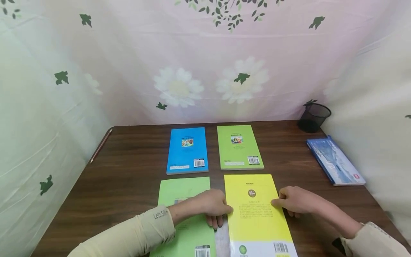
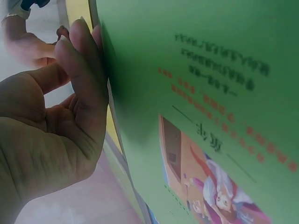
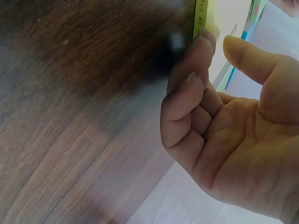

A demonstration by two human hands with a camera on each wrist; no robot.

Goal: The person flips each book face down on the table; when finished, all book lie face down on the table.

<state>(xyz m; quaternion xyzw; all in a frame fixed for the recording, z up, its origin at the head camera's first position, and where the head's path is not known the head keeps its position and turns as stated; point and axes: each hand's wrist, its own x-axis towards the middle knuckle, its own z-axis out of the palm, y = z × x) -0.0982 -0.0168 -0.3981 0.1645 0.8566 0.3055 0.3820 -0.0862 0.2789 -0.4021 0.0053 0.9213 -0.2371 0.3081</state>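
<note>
A yellow book with a white lower band and a barcode lies between the two hands. The left hand reaches over a green book and holds the yellow book's left edge, its thumb on the cover. At the opposite edge, the right hand grips the book with the thumb on top and curled fingers against the side. That yellow edge shows by the fingertips in the right wrist view. Beside the left hand, the green cover fills much of the left wrist view.
Farther back lie a blue book and a light green book. A blue-white book and a black mesh pen holder stand on the right. A pencil lies along the dark wooden table's left edge.
</note>
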